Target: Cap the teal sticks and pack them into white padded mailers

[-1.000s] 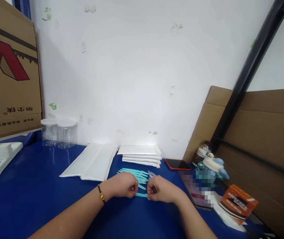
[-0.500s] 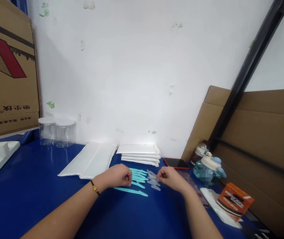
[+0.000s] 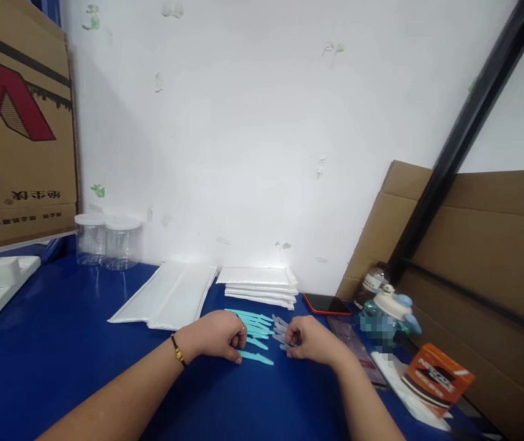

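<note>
Several turquoise eyebrow razors (image 3: pixel 258 331) lie in a row on the blue table, tips pointing right. My left hand (image 3: pixel 220 335) is curled over their handles. Its thumb and fingers close on the handle of the nearest razor (image 3: pixel 257 357), hiding its left end. Beside the tips is a column of small clear plastic caps (image 3: pixel 280 329). My right hand (image 3: pixel 310 340) reaches in from the right, thumb and forefinger bent around the nearest cap (image 3: pixel 284 347), partly covering it.
Behind the razors sit stacked white padded envelopes (image 3: pixel 257 288) and one larger envelope (image 3: pixel 165 297). Two clear jars (image 3: pixel 123 245) stand by the wall. On the right are two phones (image 3: pixel 327 304), a bottle (image 3: pixel 373 285), a teal cup (image 3: pixel 388 315) and an orange box (image 3: pixel 437 380).
My left hand has moved slightly nearer me, onto the nearest razor's handle. My right hand has lowered to the near end of the cap column. The view has shifted a little.
</note>
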`<state>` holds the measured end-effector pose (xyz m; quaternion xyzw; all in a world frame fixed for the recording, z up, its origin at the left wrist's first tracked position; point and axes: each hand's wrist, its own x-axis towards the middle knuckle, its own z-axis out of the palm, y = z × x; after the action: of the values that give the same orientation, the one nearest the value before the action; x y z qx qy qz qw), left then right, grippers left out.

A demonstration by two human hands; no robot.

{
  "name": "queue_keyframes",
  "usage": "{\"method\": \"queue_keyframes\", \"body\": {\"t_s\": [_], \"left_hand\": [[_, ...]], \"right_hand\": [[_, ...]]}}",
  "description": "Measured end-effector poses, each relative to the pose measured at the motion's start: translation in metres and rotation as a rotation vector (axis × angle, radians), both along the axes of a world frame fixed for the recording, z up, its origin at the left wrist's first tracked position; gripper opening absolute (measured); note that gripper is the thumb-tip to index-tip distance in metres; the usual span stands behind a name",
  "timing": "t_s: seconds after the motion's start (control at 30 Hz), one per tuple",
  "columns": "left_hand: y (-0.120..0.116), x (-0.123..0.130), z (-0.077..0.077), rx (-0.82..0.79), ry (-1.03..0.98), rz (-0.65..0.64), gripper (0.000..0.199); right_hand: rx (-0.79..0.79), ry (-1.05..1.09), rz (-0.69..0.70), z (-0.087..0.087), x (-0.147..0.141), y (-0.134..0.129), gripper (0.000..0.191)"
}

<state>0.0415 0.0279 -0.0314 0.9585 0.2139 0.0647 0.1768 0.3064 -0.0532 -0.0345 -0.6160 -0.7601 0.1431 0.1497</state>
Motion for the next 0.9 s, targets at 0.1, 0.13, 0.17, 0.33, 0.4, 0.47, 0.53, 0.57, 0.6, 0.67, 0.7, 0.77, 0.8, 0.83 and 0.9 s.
{"method": "queue_keyframes", "body": {"t_s": [0.1, 0.13, 0.17, 0.33, 0.4, 0.47, 0.53, 0.57, 0.6, 0.67, 0.7, 0.77, 0.8, 0.83, 0.9], "left_hand": [[-0.003, 0.002, 0.001, -0.011, 0.014, 0.001, 0.012], [-0.004, 0.002, 0.002, 0.001, 0.014, 0.001, 0.008], [-0.006, 0.003, 0.003, 0.026, 0.01, 0.001, 0.004], [-0.007, 0.004, 0.004, 0.101, -0.012, 0.002, 0.011], [-0.007, 0.004, 0.003, 0.043, 0.005, -0.013, 0.011], [-0.007, 0.003, 0.004, 0.007, 0.019, -0.024, 0.01], [-0.009, 0.003, 0.006, 0.006, 0.005, -0.011, 0.007], [-0.01, 0.002, 0.007, 0.003, -0.013, 0.007, 0.007], [-0.012, 0.002, 0.009, -0.012, -0.032, 0.029, 0.008], [-0.014, 0.001, 0.013, -0.049, -0.072, 0.078, 0.014], [-0.014, 0.0, 0.014, -0.064, -0.088, 0.1, 0.017], [-0.014, 0.0, 0.017, -0.083, -0.111, 0.127, 0.021], [-0.014, 0.001, 0.019, -0.08, -0.122, 0.132, 0.022], [-0.013, 0.001, 0.02, -0.077, -0.133, 0.131, 0.024], [-0.011, 0.001, 0.02, -0.069, -0.145, 0.124, 0.03]], "right_hand": [[-0.06, -0.031, -0.001, -0.002, 0.0, 0.001, 0.013], [-0.071, -0.038, 0.003, -0.003, -0.001, 0.002, 0.011], [-0.072, -0.046, 0.009, -0.004, -0.002, 0.002, 0.01], [-0.023, -0.079, 0.042, -0.005, -0.007, 0.003, 0.014], [-0.02, -0.057, 0.061, -0.005, -0.01, 0.002, 0.014], [-0.015, -0.022, 0.078, -0.003, -0.012, 0.001, 0.011], [-0.002, 0.019, 0.078, 0.0, -0.014, -0.001, 0.009], [0.002, 0.043, 0.075, 0.001, -0.015, -0.002, 0.008], [0.002, 0.071, 0.07, 0.003, -0.015, -0.003, 0.007], [-0.002, 0.128, 0.062, 0.005, -0.016, -0.003, 0.007], [0.006, 0.151, 0.058, 0.007, -0.016, -0.003, 0.007], [0.064, 0.189, 0.041, 0.011, -0.016, -0.003, 0.009], [0.114, 0.209, 0.029, 0.013, -0.016, -0.003, 0.011], [0.172, 0.229, 0.016, 0.016, -0.016, -0.003, 0.014], [0.285, 0.273, -0.002, 0.022, -0.018, -0.003, 0.019]]}}
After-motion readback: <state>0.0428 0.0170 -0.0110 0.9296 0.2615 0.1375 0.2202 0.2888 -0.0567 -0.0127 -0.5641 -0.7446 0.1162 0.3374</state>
